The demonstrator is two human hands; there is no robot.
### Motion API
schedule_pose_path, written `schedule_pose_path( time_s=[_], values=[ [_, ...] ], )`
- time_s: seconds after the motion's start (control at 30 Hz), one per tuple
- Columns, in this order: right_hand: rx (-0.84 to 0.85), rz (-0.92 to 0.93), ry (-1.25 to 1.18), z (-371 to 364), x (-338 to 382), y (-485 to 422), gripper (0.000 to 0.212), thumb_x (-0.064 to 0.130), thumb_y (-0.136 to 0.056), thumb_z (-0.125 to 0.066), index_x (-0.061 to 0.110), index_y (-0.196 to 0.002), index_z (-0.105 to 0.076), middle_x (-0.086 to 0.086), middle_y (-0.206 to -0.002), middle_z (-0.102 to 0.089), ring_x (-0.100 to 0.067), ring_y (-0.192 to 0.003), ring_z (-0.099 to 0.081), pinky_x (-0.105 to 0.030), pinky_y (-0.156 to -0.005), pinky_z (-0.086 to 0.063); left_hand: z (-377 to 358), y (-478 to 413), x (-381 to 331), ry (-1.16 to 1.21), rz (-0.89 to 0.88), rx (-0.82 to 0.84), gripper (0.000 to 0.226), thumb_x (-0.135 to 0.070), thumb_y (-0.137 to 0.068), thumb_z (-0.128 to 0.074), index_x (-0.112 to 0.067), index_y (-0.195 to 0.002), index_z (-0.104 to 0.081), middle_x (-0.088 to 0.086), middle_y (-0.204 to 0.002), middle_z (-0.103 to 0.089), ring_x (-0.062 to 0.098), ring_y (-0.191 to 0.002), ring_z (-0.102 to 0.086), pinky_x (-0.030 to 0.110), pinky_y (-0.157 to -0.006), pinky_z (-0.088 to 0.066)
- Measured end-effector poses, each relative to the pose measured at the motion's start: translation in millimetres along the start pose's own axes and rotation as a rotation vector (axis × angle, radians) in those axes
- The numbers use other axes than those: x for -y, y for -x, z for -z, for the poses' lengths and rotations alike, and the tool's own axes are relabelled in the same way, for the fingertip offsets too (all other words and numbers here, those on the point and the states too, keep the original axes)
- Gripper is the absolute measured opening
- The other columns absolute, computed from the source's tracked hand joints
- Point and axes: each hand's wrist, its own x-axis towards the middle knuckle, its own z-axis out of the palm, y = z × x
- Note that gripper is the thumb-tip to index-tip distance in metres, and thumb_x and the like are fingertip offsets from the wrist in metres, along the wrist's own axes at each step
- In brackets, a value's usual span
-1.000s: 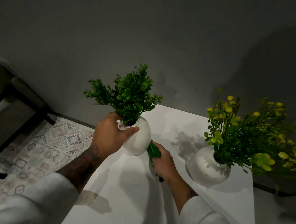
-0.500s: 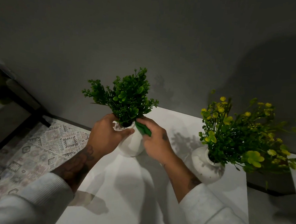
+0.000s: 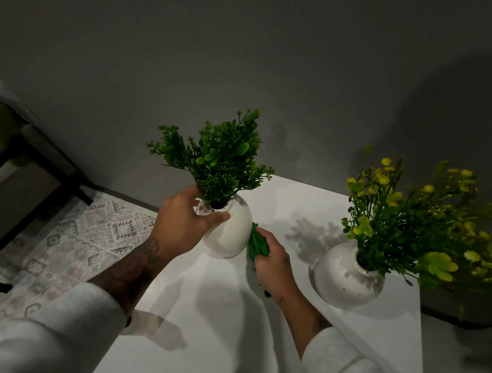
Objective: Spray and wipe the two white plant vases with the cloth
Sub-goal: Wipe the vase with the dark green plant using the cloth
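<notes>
My left hand [image 3: 183, 220] grips the neck of a round white vase [image 3: 234, 231] with dark green foliage, holding it tilted just above the white table [image 3: 204, 312]. My right hand [image 3: 275, 265] holds a green cloth [image 3: 257, 244] pressed against the lower right side of that vase. A second white vase [image 3: 345, 277] with yellow flowers stands on the table to the right, untouched. No spray bottle is in view.
A grey wall runs behind the table. A patterned rug [image 3: 65, 248] lies on the floor to the left, beside a dark-framed piece of furniture [image 3: 26, 160]. The table's right edge [image 3: 420, 338] is close to the second vase.
My right hand has slid the cloth from the vase's neck down to its lower right side. The left hand keeps its grip on the neck.
</notes>
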Motion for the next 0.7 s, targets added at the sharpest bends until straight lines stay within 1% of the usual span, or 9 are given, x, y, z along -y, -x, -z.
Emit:
schedule_pose_path(
  time_s=[0.1,0.17,0.3,0.33,0.4,0.47,0.53,0.6,0.7],
  values=[
    [0.086,-0.121,0.029,-0.1,-5.2,-4.2,0.065,-0.002,-0.082,-0.042,0.040,-0.130,-0.051,0.003,-0.100,-0.067,-0.015,-0.082,-0.065,-0.032,-0.068,-0.056,0.6,-0.7,0.2,-0.007,-0.001,0.015,0.050,-0.055,-0.067,-0.078,-0.032,-0.109,-0.062,-0.018,-0.099,-0.060,0.008,-0.091,-0.056,0.023,-0.074,-0.040],
    [0.095,-0.170,-0.025,0.7,-5.3,-7.6,0.064,-0.003,-0.080,-0.040,0.042,-0.122,-0.056,-0.002,-0.091,-0.069,-0.019,-0.071,-0.065,-0.036,-0.062,-0.056,0.7,-1.2,0.0,-0.014,-0.002,0.021,0.051,-0.056,-0.068,-0.077,-0.032,-0.110,-0.061,-0.016,-0.103,-0.062,0.009,-0.092,-0.056,0.024,-0.075,-0.041],
    [0.073,-0.128,-0.081,5.4,8.2,-18.1,0.058,-0.006,-0.075,-0.043,0.038,-0.106,-0.065,-0.002,-0.094,-0.070,-0.016,-0.074,-0.066,-0.038,-0.071,-0.059,-0.2,-1.2,0.6,-0.004,0.000,0.023,0.049,-0.055,-0.068,-0.077,-0.033,-0.109,-0.061,-0.011,-0.108,-0.065,0.009,-0.092,-0.056,0.025,-0.075,-0.042],
    [0.061,-0.095,-0.080,7.4,13.4,-21.0,0.059,-0.006,-0.075,-0.043,0.038,-0.106,-0.066,0.000,-0.099,-0.070,-0.015,-0.081,-0.066,-0.038,-0.075,-0.059,-0.5,-1.4,0.7,-0.006,0.004,0.025,0.048,-0.055,-0.068,-0.077,-0.033,-0.108,-0.061,-0.011,-0.108,-0.065,0.009,-0.092,-0.056,0.025,-0.075,-0.042],
    [0.046,-0.024,-0.065,13.0,26.0,-26.4,0.063,-0.009,-0.075,-0.043,0.034,-0.116,-0.066,0.003,-0.113,-0.067,-0.017,-0.097,-0.064,-0.036,-0.084,-0.057,-1.0,-1.8,0.9,-0.009,0.008,0.026,0.049,-0.056,-0.068,-0.077,-0.033,-0.108,-0.060,-0.011,-0.108,-0.065,0.009,-0.092,-0.056,0.025,-0.075,-0.041],
    [0.054,0.046,-0.048,19.1,39.9,-30.0,0.068,-0.010,-0.075,-0.043,0.035,-0.121,-0.064,0.005,-0.116,-0.066,-0.018,-0.100,-0.062,-0.030,-0.076,-0.054,-1.0,-1.5,1.3,-0.006,0.006,0.021,0.050,-0.056,-0.068,-0.077,-0.033,-0.109,-0.060,-0.012,-0.108,-0.064,0.009,-0.092,-0.055,0.025,-0.075,-0.041],
    [0.074,0.132,-0.014,23.0,53.9,-31.7,0.070,-0.010,-0.073,-0.043,0.040,-0.117,-0.066,0.007,-0.113,-0.068,-0.020,-0.094,-0.064,-0.030,-0.070,-0.055,-0.9,-0.5,1.7,-0.001,0.009,0.015,0.050,-0.056,-0.067,-0.077,-0.034,-0.108,-0.060,-0.012,-0.108,-0.065,0.009,-0.092,-0.056,0.025,-0.075,-0.041],
    [0.105,0.236,0.030,22.9,66.9,-31.6,0.070,-0.010,-0.072,-0.042,0.040,-0.115,-0.067,0.011,-0.114,-0.068,-0.016,-0.100,-0.064,-0.029,-0.080,-0.056,-0.8,-0.6,1.8,-0.004,0.011,0.018,0.050,-0.057,-0.066,-0.077,-0.035,-0.107,-0.060,-0.012,-0.108,-0.065,0.010,-0.094,-0.058,0.026,-0.075,-0.042],
    [0.122,0.367,0.091,16.3,76.9,-25.9,0.065,-0.012,-0.074,-0.044,0.031,-0.116,-0.069,0.016,-0.118,-0.065,-0.006,-0.111,-0.058,-0.020,-0.096,-0.048,-1.3,-1.2,1.8,0.003,0.016,0.025,0.049,-0.056,-0.066,-0.078,-0.035,-0.107,-0.061,-0.013,-0.109,-0.066,0.012,-0.097,-0.060,0.027,-0.077,-0.045]
  ],
)
